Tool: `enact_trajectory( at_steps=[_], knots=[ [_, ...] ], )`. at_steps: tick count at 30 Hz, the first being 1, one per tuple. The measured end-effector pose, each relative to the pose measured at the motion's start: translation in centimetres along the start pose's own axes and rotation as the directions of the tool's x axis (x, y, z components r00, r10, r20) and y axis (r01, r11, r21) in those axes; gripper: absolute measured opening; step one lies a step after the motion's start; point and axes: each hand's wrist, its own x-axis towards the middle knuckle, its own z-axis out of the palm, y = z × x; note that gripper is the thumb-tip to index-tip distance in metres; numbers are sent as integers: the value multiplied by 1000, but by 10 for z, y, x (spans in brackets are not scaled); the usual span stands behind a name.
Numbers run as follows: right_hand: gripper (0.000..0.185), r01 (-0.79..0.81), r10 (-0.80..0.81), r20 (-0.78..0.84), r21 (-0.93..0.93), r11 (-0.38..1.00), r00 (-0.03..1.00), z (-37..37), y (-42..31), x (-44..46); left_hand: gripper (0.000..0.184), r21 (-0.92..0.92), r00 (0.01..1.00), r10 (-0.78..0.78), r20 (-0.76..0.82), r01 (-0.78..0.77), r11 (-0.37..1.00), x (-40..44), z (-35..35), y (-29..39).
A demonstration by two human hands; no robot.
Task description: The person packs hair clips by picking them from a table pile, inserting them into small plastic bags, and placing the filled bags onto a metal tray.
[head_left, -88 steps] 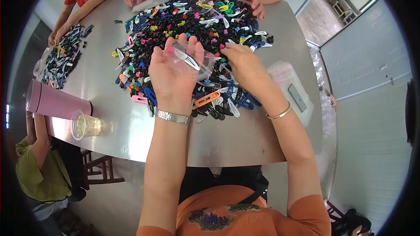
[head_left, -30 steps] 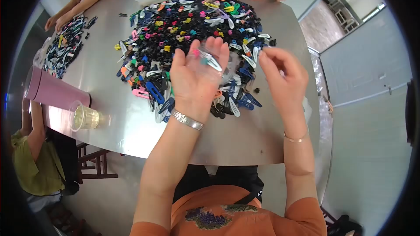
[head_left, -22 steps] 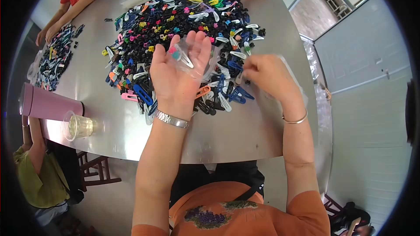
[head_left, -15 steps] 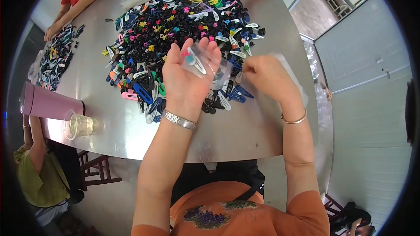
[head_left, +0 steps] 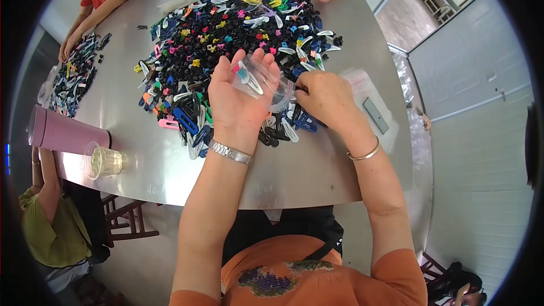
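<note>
The clear bag lay at the centre of the frame on the open, upturned left hand; a tilting palm could have let it slide off. In it showed one white clip, one pink piece and one teal piece. The right hand, right of centre, had curled fingers, their grip impossible to tell. The heap was uncountable; one tumbler and one cup sat at left.

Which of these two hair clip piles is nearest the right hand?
The larger pile, mid-table: the right hand is at its edge. The smaller pile lies far left, by another person's hands.
</note>
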Motion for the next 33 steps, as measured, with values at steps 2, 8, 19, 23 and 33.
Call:
enact_trajectory(
  at_steps=[2, 8, 19, 23, 33],
  knots=[
    [15, -7, 7, -5, 20, 1000, 1000, 0, 2, -1, 33, 16, 1000, 0, 3, 0, 1000, 2, -2, 0],
    [14, 50, -5, -165, 272, 961, 986, -27, 7, -6, 35, 54, 999, 51, 8, -51, 997, 1, -2, -2],
    [22, 460, -339, -496, 143, 876, 799, -20, -29, -12, 34, 120, 998, 56, -18, -54, 991, -4, -2, -21],
    [21, 370, -157, -602, 248, 895, 783, -29, -38, -14, 33, 28, 999, 17, -30, -16, 999, -7, 1, -22],
    [20, 247, 168, -311, 915, 318, 936, -48, -8, -17, 30, 215, 993, -69, 98, 46, 975, -7, -1, -23]
  ],
)
